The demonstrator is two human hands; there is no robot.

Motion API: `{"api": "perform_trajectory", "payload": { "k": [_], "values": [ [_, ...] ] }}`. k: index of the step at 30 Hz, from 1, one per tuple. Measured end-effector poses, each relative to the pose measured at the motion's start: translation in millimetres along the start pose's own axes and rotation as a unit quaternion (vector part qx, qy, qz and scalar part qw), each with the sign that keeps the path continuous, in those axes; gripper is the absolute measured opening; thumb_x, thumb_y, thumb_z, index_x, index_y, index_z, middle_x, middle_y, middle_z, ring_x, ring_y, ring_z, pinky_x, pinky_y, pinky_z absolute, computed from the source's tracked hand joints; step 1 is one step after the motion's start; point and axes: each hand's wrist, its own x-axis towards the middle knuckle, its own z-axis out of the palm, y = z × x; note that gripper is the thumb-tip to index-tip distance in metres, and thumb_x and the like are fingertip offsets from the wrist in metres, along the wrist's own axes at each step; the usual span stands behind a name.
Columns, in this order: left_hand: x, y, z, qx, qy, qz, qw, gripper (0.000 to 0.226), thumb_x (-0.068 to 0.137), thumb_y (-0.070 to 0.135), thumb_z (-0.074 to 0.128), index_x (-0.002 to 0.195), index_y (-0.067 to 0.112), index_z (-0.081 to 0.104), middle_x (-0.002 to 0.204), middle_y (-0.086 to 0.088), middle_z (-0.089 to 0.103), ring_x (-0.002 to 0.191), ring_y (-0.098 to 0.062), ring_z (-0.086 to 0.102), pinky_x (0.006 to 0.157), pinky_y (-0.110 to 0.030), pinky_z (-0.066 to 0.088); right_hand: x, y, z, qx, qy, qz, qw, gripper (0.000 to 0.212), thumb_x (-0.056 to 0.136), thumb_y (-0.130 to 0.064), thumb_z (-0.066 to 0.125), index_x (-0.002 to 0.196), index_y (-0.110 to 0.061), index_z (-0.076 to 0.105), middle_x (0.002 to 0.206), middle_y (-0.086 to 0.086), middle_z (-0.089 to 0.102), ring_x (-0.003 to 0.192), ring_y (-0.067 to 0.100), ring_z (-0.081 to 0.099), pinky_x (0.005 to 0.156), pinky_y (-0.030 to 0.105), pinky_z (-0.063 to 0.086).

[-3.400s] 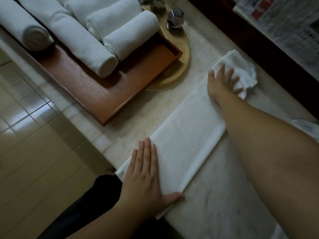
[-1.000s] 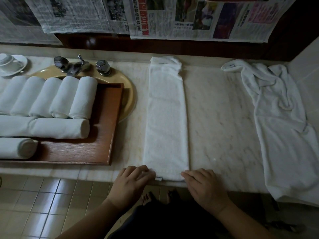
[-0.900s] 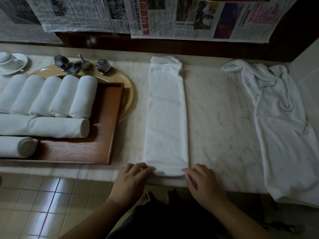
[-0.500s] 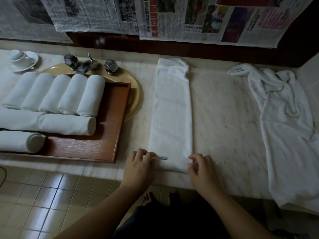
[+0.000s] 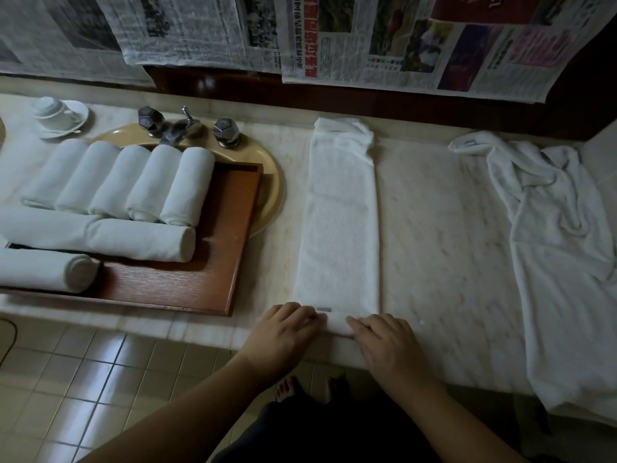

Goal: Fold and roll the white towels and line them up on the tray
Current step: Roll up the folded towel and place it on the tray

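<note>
Head view: towel [image 5: 337, 228] roll thicker than before.

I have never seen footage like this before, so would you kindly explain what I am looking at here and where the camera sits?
There is no machine here. A person wears one wide-angle camera on the head, looking forward and down at their own bare hands. The left hand and the right hand curl over the near end of a folded towel, a long white strip on the marble counter, where a small roll has begun. To the left, a wooden tray holds rolled towels lying side by side, partly over a yellow sink with a tap. On the right lies a loose towel, not yet folded. A cup and saucer stand at far left, and newspapers hang on the wall.
</note>
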Motion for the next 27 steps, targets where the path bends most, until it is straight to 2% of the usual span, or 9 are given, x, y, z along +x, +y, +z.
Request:
{"api": "perform_trajectory", "payload": {
  "k": [2,6,10,14,19,21,23,25,27],
  "values": [
    [-0.3,-6.3,2.3,-0.01,0.006,-0.01,1.0,0.05,0.089,0.024,0.074,0.138,0.021,0.064,0.128,-0.001,0.063,0.11,-0.021,0.058,0.087,-0.037,0.052,-2.8,4.3,1.7,0.004,0.01,0.011,1.0,0.035,0.09,-0.017,0.063,0.123,-0.017,0.072,0.106,-0.001,0.068,0.09,0.027,0.063,0.076,0.039,0.049],
    [5.2,-9.0,3.7,-0.039,0.028,-0.032,0.998,0.038,0.095,0.024,0.069,0.133,0.025,0.068,0.126,0.002,0.066,0.104,-0.021,0.059,0.08,-0.038,0.052,-8.3,3.2,3.8,0.001,0.016,0.027,1.0,0.035,0.087,-0.011,0.062,0.12,-0.017,0.072,0.111,-0.001,0.068,0.095,0.026,0.064,0.081,0.037,0.05],
    [4.7,-10.8,4.1,-0.026,0.019,0.001,0.999,0.035,0.1,0.03,0.067,0.134,0.022,0.066,0.126,0.0,0.064,0.103,-0.022,0.061,0.08,-0.039,0.052,-8.5,5.8,4.7,0.026,0.044,-0.002,0.999,0.024,0.098,-0.018,0.065,0.119,-0.012,0.074,0.11,0.003,0.07,0.093,0.027,0.065,0.076,0.04,0.052],
    [5.3,-10.0,3.7,-0.005,0.021,0.01,1.0,0.045,0.092,0.026,0.07,0.136,0.022,0.064,0.128,0.0,0.063,0.105,-0.022,0.059,0.083,-0.037,0.052,-10.8,17.4,6.1,0.05,0.031,-0.016,0.998,0.031,0.099,-0.023,0.063,0.126,-0.012,0.072,0.111,0.004,0.066,0.093,0.026,0.064,0.076,0.04,0.054],
    [6.4,-10.1,5.8,-0.022,0.035,-0.017,0.999,0.043,0.093,0.023,0.07,0.136,0.023,0.065,0.127,0.002,0.066,0.102,-0.022,0.058,0.081,-0.036,0.05,-5.9,13.2,4.0,0.06,0.041,0.034,0.997,0.029,0.091,-0.012,0.068,0.118,-0.018,0.075,0.104,0.0,0.064,0.089,0.028,0.061,0.073,0.04,0.053],
    [10.8,-11.1,4.9,-0.059,0.041,-0.046,0.996,0.031,0.102,0.027,0.06,0.132,0.025,0.069,0.123,0.004,0.069,0.098,-0.02,0.058,0.08,-0.033,0.05,-1.7,7.9,2.4,0.105,0.042,0.083,0.99,0.023,0.094,-0.016,0.065,0.113,-0.021,0.076,0.101,-0.003,0.062,0.09,0.025,0.059,0.076,0.038,0.052],
    [17.0,-8.7,1.2,-0.132,0.041,-0.127,0.982,0.027,0.106,0.035,0.055,0.126,0.028,0.072,0.116,0.01,0.072,0.101,-0.014,0.056,0.081,-0.03,0.051,4.8,6.7,1.8,0.171,0.036,0.153,0.973,0.019,0.098,-0.017,0.063,0.11,-0.024,0.077,0.097,-0.008,0.06,0.091,0.019,0.055,0.08,0.034,0.049],
    [23.2,-7.9,-0.9,-0.205,0.034,-0.223,0.952,0.02,0.104,0.041,0.06,0.118,0.033,0.073,0.106,0.013,0.069,0.101,-0.009,0.055,0.082,-0.034,0.053,15.1,8.7,0.0,0.234,0.008,0.233,0.944,0.02,0.099,-0.017,0.066,0.107,-0.031,0.077,0.094,-0.011,0.059,0.092,0.014,0.054,0.082,0.032,0.049],
    [29.8,-7.7,-1.6,-0.239,0.043,-0.273,0.931,0.014,0.1,0.044,0.066,0.111,0.037,0.071,0.104,0.011,0.068,0.097,-0.008,0.059,0.083,-0.037,0.055,26.7,12.8,-2.9,0.302,-0.032,0.282,0.91,0.024,0.098,-0.017,0.067,0.101,-0.039,0.075,0.095,-0.008,0.061,0.092,0.01,0.058,0.084,0.032,0.052]
  ]
}}
